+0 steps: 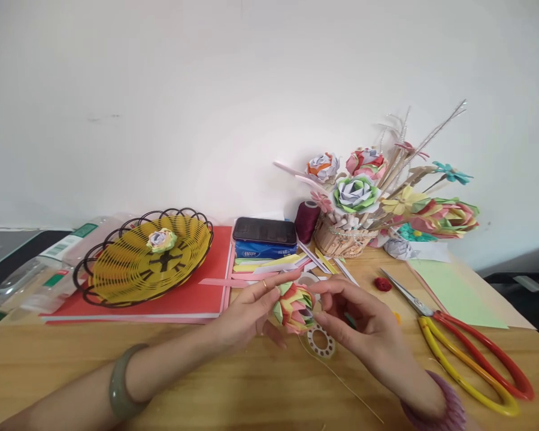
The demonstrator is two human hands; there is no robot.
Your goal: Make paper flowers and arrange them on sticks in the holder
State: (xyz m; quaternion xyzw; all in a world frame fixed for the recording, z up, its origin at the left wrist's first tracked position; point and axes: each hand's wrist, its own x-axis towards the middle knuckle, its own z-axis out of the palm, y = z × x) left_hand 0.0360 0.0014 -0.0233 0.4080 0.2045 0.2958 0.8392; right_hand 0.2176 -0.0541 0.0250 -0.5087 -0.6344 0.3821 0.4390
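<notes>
Between my two hands is a paper flower (295, 308) with green, red, yellow and pink petals. My left hand (256, 308) grips it from the left, thumb on top and the other fingers partly hidden beneath. At its right edge, the thumb and index finger of my right hand (359, 317) pinch the petals. A thin pale thread (341, 383) trails from under the flower across the table toward the lower right. Just below the flower lies a white ring with holes (321, 342), perhaps a tape core or spool.
On red paper (197, 308) at left stands a yellow woven basket (117, 275) holding a small paper flower (161, 240). A phone (265, 231) tops a blue tissue pack (265, 249). Large scissors (458, 347) lie right, near green paper (458, 287). Behind are purple thread (306, 221) and a flower pot (344, 238).
</notes>
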